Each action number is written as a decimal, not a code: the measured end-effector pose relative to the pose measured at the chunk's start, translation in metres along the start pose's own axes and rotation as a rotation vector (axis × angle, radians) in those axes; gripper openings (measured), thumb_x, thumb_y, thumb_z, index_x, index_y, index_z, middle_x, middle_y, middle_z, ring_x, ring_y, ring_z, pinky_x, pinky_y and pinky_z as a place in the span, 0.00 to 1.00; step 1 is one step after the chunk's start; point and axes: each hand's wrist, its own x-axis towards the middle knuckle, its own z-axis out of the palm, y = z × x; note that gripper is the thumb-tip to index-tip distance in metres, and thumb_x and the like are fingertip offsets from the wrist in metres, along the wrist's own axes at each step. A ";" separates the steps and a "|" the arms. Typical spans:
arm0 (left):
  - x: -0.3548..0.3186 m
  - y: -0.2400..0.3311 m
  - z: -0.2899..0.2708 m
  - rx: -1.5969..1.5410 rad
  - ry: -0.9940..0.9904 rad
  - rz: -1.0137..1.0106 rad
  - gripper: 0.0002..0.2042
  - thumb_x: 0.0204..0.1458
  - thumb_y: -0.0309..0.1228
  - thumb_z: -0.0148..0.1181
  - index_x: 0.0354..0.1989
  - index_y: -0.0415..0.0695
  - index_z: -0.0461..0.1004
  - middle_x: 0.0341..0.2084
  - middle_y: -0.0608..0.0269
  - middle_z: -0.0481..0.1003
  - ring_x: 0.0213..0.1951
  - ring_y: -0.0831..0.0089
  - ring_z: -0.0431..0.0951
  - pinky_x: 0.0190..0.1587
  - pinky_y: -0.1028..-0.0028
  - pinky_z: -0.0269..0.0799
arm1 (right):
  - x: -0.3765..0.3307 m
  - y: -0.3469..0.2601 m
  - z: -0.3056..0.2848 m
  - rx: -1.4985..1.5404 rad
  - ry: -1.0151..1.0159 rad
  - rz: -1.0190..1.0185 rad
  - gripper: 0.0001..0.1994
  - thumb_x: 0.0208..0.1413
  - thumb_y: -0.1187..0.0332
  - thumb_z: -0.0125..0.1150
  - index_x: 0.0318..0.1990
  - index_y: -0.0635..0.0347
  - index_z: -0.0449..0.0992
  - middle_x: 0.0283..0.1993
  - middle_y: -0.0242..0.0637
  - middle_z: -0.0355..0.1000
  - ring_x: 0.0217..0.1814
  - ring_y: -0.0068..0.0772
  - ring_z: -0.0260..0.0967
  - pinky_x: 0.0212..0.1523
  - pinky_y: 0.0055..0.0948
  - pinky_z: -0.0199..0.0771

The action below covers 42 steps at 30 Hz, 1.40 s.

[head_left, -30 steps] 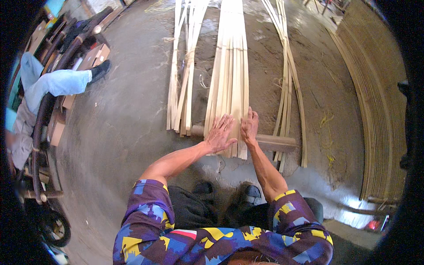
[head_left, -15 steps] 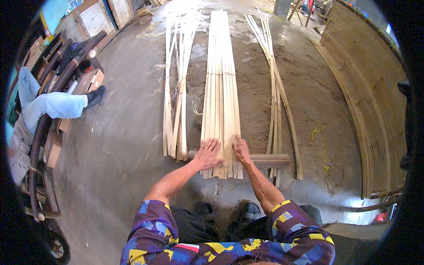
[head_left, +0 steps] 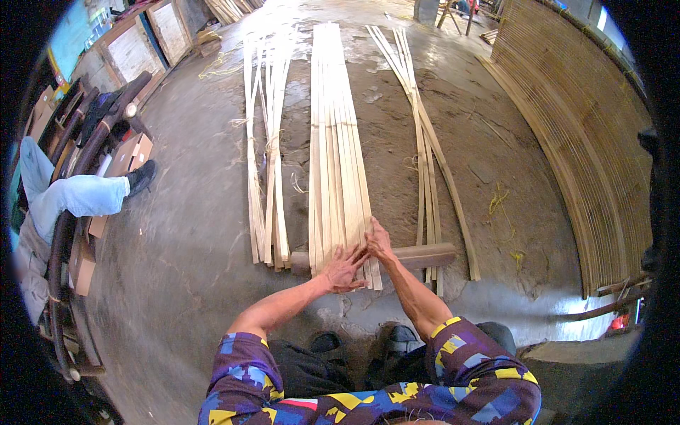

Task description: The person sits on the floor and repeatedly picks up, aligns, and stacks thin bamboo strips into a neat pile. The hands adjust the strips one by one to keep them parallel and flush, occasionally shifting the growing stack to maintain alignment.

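Observation:
A row of long, pale bamboo strips (head_left: pixel 331 163) lies side by side in front of me, near ends across a brown wooden bar (head_left: pixel 428 255). My left hand (head_left: pixel 343 272) rests on the near part of the strips, fingers spread, fingertips close to my right hand. My right hand (head_left: pixel 379 241) is bent round the right edge of the row and closed on the outermost strip; its fingertips are partly hidden. To the left lie tied narrow strips (head_left: pixel 272 170), to the right a looser, crossing group of strips (head_left: pixel 427 142).
A person in light blue jeans (head_left: pixel 92 195) sits on a dark pole bench (head_left: pixel 64 248) at the left, beside cardboard boxes (head_left: pixel 132 152). A large slatted bamboo screen (head_left: pixel 567 127) stands at the right. Yellow twine (head_left: pixel 498 202) lies on the concrete floor (head_left: pixel 184 248).
My left hand has slid right across the strips and now nearly meets my right hand. My right hand stays at the right edge. The view has shifted slightly.

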 end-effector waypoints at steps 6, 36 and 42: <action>-0.001 -0.002 0.002 -0.007 -0.027 0.043 0.41 0.45 0.58 0.43 0.62 0.46 0.41 0.62 0.56 0.42 0.63 0.58 0.40 0.58 0.46 0.34 | -0.010 -0.024 -0.010 0.080 0.078 0.059 0.24 0.46 0.69 0.52 0.53 0.65 0.59 0.45 0.55 0.66 0.46 0.50 0.65 0.46 0.36 0.65; -0.020 -0.121 -0.020 -1.247 0.796 -0.829 0.19 0.52 0.39 0.48 0.47 0.40 0.67 0.31 0.64 0.73 0.26 0.76 0.72 0.31 0.79 0.69 | 0.011 -0.163 0.063 0.485 0.078 0.057 0.22 0.45 0.70 0.55 0.50 0.70 0.63 0.44 0.56 0.67 0.48 0.46 0.65 0.47 0.34 0.64; -0.009 -0.119 -0.023 -0.952 0.790 -0.767 0.21 0.48 0.34 0.52 0.50 0.37 0.65 0.40 0.53 0.72 0.41 0.69 0.72 0.43 0.74 0.67 | -0.025 -0.149 0.094 0.414 0.144 0.111 0.24 0.50 0.64 0.53 0.52 0.70 0.60 0.49 0.56 0.63 0.54 0.47 0.61 0.52 0.34 0.60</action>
